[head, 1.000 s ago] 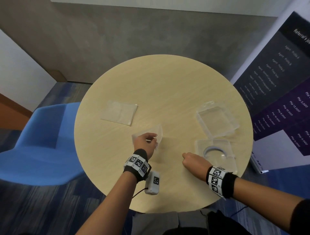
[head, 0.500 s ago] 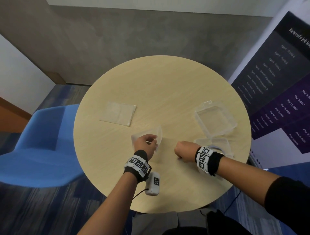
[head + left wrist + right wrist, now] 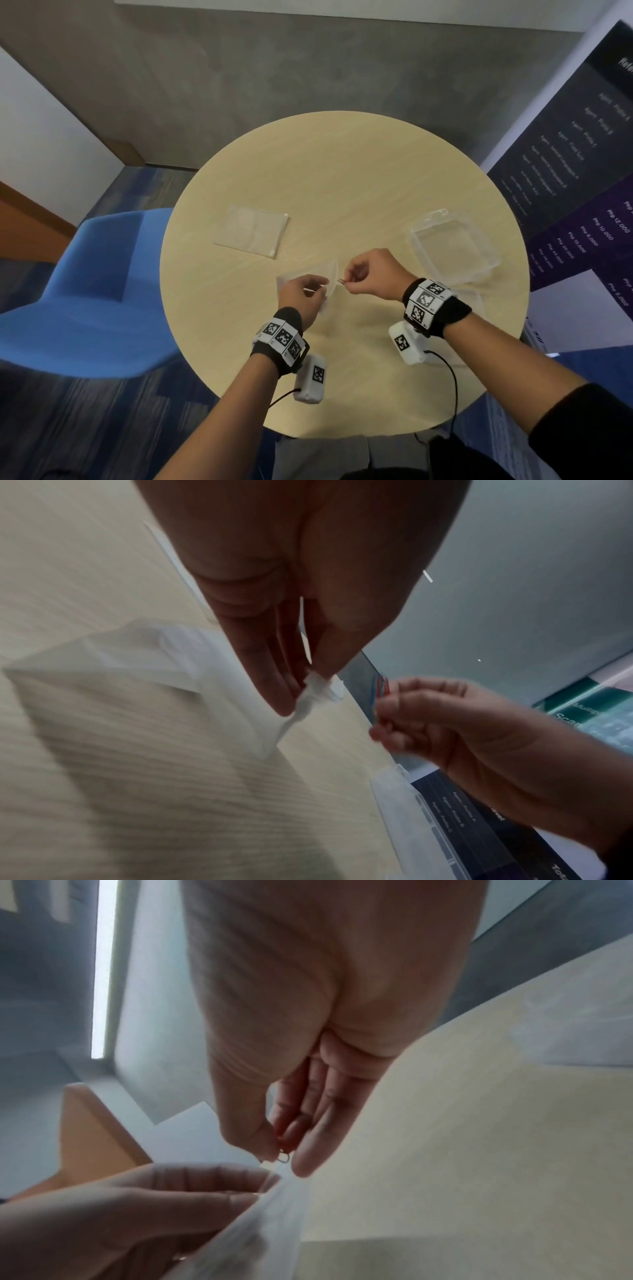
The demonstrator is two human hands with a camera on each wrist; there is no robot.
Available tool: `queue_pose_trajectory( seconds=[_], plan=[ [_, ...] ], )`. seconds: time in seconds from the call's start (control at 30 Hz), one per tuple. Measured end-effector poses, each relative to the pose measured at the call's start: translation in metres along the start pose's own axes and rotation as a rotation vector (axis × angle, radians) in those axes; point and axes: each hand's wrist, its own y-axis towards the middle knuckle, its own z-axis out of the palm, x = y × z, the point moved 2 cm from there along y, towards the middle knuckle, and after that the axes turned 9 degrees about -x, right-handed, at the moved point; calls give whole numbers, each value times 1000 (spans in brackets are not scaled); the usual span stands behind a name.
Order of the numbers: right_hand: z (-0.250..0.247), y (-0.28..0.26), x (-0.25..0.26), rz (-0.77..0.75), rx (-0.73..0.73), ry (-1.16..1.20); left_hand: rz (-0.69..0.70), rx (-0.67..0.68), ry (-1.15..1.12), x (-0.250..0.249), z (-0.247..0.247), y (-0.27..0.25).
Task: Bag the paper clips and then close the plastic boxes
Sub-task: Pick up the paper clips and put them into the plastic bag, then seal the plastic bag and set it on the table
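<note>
My left hand point(image 3: 303, 294) pinches the rim of a small clear plastic bag point(image 3: 329, 279), lifted off the round table point(image 3: 342, 178); the same pinch shows in the left wrist view on the bag point(image 3: 308, 696). My right hand point(image 3: 368, 270) pinches a small bunch of paper clips point(image 3: 341, 281) right at the bag's mouth. The clips point(image 3: 382, 688) look red and blue. In the right wrist view a clip point(image 3: 283, 1156) sticks out between thumb and fingers just above the bag point(image 3: 260, 1218). An open clear plastic box point(image 3: 452, 245) lies at the table's right.
A second flat clear bag point(image 3: 251, 230) lies on the table to the left of middle. Another clear box point(image 3: 471, 301) is partly hidden behind my right wrist. A blue chair point(image 3: 89, 291) stands at the left, a dark printed banner point(image 3: 582, 178) at the right.
My right hand has come from the box at the right, leftward and up, to the mouth of the bag, carrying paper clips. My left hand has kept holding the bag.
</note>
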Motion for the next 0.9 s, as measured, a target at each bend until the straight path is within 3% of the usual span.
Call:
queue_pose_trajectory(
  seconds=[0.07, 0.27, 0.53, 0.67, 0.9],
  plan=[
    [3, 4, 14, -102, 4, -31, 36, 11, 11, -2, 0, 2],
    [11, 9, 30, -325, 130, -441, 116, 44, 62, -3, -3, -1],
    [-5, 0, 29, -452, 56, -426, 144, 147, -46, -6, -27, 5],
    [-13, 0, 30, -454, -15, -361, 200, 170, -80, -15, -37, 6],
    [-33, -5, 24, -213, -161, -25, 143, 37, -263, -7, -54, -5]
  ],
)
